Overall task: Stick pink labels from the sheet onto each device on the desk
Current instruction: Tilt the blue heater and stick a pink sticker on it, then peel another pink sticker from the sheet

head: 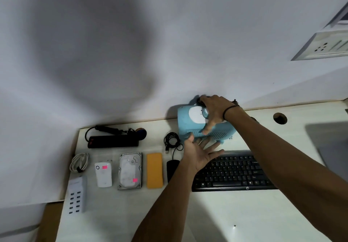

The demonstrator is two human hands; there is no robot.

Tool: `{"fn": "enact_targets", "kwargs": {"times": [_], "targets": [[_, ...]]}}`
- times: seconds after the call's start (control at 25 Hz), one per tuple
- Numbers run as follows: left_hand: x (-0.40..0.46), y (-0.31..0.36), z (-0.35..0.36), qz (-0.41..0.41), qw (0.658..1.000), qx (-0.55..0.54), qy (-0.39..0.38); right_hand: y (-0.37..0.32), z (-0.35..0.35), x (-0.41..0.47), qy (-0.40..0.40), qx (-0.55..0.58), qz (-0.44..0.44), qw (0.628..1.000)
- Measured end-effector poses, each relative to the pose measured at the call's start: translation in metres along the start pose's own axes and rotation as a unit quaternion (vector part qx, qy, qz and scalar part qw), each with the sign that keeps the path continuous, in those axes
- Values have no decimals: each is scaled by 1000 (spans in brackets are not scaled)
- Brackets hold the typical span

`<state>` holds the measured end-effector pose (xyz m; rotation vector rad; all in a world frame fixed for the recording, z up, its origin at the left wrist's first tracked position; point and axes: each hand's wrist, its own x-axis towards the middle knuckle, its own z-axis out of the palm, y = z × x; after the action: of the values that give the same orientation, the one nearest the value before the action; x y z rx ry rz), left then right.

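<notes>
My right hand [214, 113] grips the top of the blue projector [202, 126] at the tabletop's [216, 213] far edge while my left hand [199, 152], fingers spread, supports its near side.

One head-worn wide-angle view, looking forward and down from above the desk [244, 213], which fills the lower half of the frame while the white wall [169, 34] bends across the upper half. It sits close: both forearms run in from the bottom edge and lower right toward the centre, and the keyboard [231, 172] lies right of centre. No second view shares the scene.
</notes>
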<state>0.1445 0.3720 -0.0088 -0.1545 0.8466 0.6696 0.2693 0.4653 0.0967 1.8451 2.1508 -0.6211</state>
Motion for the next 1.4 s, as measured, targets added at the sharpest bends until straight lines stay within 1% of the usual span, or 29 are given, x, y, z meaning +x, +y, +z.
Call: {"fn": "enact_targets", "kwargs": {"times": [0.08, 0.16, 0.28, 0.4, 0.48, 0.6, 0.72, 0.8, 0.88, 1.0, 1.08, 1.12, 1.2, 1.32, 1.4], "targets": [[-3, 6, -6, 8, 999, 28, 13, 1, 1, -4, 44, 51, -21, 998], [-8, 11, -12, 15, 998, 47, 26, 4, -8, -6, 132, 84, -38, 987], [-22, 15, -23, 27, 997, 62, 44, 8, -18, -11, 226, 81, -14, 971], [-30, 16, -34, 37, 991, 110, 65, -10, 13, -28, 284, 150, -19, 947], [-36, 14, -40, 41, 988, 125, 81, -33, 53, -43, 296, 190, -37, 935], [-53, 7, -50, 51, 984, 148, 85, -65, 104, -68, 272, 233, -29, 933], [-73, -4, -73, 59, 975, 191, 97, -89, 146, -94, 245, 307, 5, 920], [-87, -11, -99, 53, 967, 214, 126, -102, 177, -109, 202, 356, 43, 911], [-104, -21, -131, 43, 951, 243, 185, -111, 216, -122, 117, 388, 105, 908], [-130, -42, -182, 14, 908, 315, 276, -123, 279, -145, -46, 381, 198, 902], [-141, -60, -207, -14, 885, 351, 307, -132, 310, -161, -106, 367, 228, 896], [-145, -70, -216, -23, 879, 360, 313, -136, 320, -168, -117, 367, 236, 892], [-148, -87, -225, -42, 879, 364, 305, -144, 334, -178, -113, 372, 249, 887], [-145, -99, -230, -42, 894, 352, 273, -154, 344, -182, -108, 384, 275, 875], [-144, -100, -232, -39, 902, 349, 251, -157, 346, -180, -120, 372, 276, 878]]}}
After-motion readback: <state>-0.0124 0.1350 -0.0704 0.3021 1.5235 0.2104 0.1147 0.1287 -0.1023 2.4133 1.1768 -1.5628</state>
